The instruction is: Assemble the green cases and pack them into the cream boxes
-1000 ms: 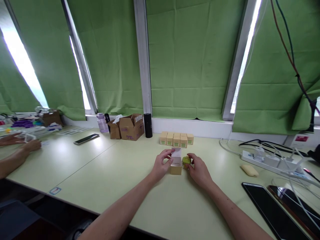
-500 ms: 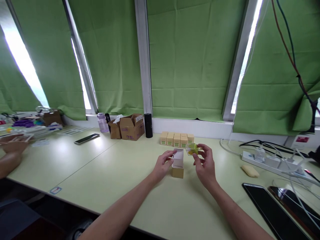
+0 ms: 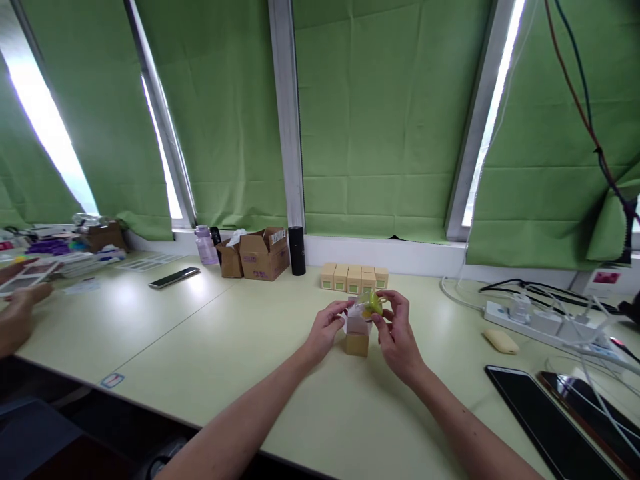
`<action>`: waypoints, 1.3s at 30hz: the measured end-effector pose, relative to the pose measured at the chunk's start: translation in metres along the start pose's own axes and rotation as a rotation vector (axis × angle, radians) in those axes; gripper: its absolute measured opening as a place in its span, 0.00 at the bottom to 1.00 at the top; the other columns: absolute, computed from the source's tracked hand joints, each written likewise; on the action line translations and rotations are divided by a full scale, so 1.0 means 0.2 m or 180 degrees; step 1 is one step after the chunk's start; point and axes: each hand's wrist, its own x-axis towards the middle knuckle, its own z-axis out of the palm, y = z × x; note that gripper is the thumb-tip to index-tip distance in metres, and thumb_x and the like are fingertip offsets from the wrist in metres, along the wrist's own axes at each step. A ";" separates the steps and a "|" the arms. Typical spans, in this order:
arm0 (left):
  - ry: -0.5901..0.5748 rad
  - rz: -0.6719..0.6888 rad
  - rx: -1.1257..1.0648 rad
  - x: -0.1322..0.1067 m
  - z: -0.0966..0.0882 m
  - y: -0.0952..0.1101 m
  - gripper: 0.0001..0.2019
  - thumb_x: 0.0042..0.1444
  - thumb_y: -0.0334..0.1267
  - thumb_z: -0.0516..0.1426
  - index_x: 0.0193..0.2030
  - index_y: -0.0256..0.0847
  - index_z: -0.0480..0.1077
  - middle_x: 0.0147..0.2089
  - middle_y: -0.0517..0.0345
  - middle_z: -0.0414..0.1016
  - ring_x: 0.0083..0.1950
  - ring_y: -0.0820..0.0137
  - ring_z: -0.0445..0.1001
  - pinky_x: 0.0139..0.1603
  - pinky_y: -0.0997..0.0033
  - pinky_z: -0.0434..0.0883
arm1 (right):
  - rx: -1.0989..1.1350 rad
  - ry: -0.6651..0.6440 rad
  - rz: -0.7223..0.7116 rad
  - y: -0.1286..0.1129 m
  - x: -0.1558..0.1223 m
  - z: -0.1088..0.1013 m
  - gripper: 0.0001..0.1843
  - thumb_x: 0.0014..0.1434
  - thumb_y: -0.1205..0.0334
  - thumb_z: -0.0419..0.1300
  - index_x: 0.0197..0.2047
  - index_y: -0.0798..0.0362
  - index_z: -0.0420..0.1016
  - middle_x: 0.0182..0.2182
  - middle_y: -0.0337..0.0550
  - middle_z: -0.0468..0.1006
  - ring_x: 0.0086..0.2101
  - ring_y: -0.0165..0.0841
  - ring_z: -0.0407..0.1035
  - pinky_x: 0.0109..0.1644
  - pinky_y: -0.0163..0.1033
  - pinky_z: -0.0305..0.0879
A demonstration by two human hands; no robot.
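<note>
A small open cardboard box (image 3: 357,344) with a white inside stands on the table in front of me. My left hand (image 3: 325,331) grips its raised flap from the left, thumb and fingers closed on the edge. Between the fingers of my right hand (image 3: 397,335) is a small yellow-green item with a clear cover (image 3: 370,304); its exact kind is hard to make out. It is tilted and sits just over the box's opening, partly hiding the flap.
Several small closed boxes (image 3: 354,279) stand in a row behind. A black bottle (image 3: 297,251) and larger cartons (image 3: 264,255) are at the back. Phones (image 3: 545,420), a power strip (image 3: 540,327) and cables lie right. At far left, a co-worker's hands (image 3: 23,313) hold a white frame-like piece.
My right hand has moved left, bringing the yellow-green item from beside the box to over its opening. My left hand stays at the flap. The co-worker's hands shifted.
</note>
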 end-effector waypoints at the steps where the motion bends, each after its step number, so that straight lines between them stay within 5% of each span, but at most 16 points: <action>1: 0.0001 -0.0016 0.0013 0.00 0.00 0.00 0.22 0.55 0.32 0.56 0.56 0.40 0.80 0.59 0.46 0.76 0.55 0.59 0.74 0.54 0.60 0.71 | 0.0017 0.0031 -0.0006 0.01 0.01 -0.01 0.22 0.70 0.53 0.53 0.63 0.42 0.52 0.62 0.51 0.63 0.42 0.35 0.75 0.40 0.44 0.77; 7: 0.0012 -0.0128 0.0028 0.00 0.00 0.00 0.28 0.49 0.28 0.54 0.57 0.41 0.79 0.60 0.48 0.77 0.53 0.60 0.73 0.52 0.62 0.71 | -0.0060 0.0019 0.0176 0.06 0.03 -0.05 0.21 0.70 0.51 0.53 0.62 0.44 0.55 0.61 0.50 0.66 0.33 0.31 0.75 0.37 0.42 0.76; 14: 0.0011 -0.0178 -0.0131 0.01 0.00 -0.01 0.31 0.45 0.27 0.53 0.57 0.40 0.79 0.57 0.48 0.79 0.52 0.60 0.73 0.49 0.63 0.72 | -0.0589 -0.0194 0.0136 0.04 0.02 -0.05 0.23 0.64 0.56 0.58 0.61 0.45 0.60 0.58 0.50 0.73 0.38 0.36 0.76 0.31 0.38 0.71; 21: 0.0061 -0.0226 -0.0088 0.00 0.00 -0.01 0.31 0.45 0.27 0.52 0.57 0.40 0.79 0.54 0.49 0.80 0.53 0.59 0.74 0.53 0.60 0.72 | -0.1122 -0.0532 0.0145 -0.01 0.00 -0.04 0.19 0.60 0.59 0.60 0.55 0.45 0.67 0.41 0.42 0.79 0.36 0.38 0.75 0.34 0.40 0.69; 30: 0.0092 -0.0233 0.0052 0.00 0.00 -0.03 0.30 0.45 0.27 0.52 0.57 0.41 0.79 0.56 0.49 0.79 0.53 0.60 0.74 0.52 0.61 0.72 | -0.1212 -0.0734 -0.0090 -0.01 -0.01 -0.04 0.14 0.58 0.65 0.59 0.49 0.46 0.70 0.45 0.45 0.78 0.38 0.38 0.72 0.37 0.41 0.70; 39: 0.0105 -0.0218 0.0056 0.01 0.00 -0.03 0.30 0.45 0.28 0.53 0.57 0.40 0.79 0.53 0.48 0.79 0.53 0.60 0.73 0.50 0.63 0.72 | -0.1449 -0.0716 -0.0163 0.02 -0.01 -0.01 0.08 0.69 0.60 0.52 0.43 0.46 0.73 0.39 0.45 0.78 0.39 0.40 0.72 0.40 0.44 0.70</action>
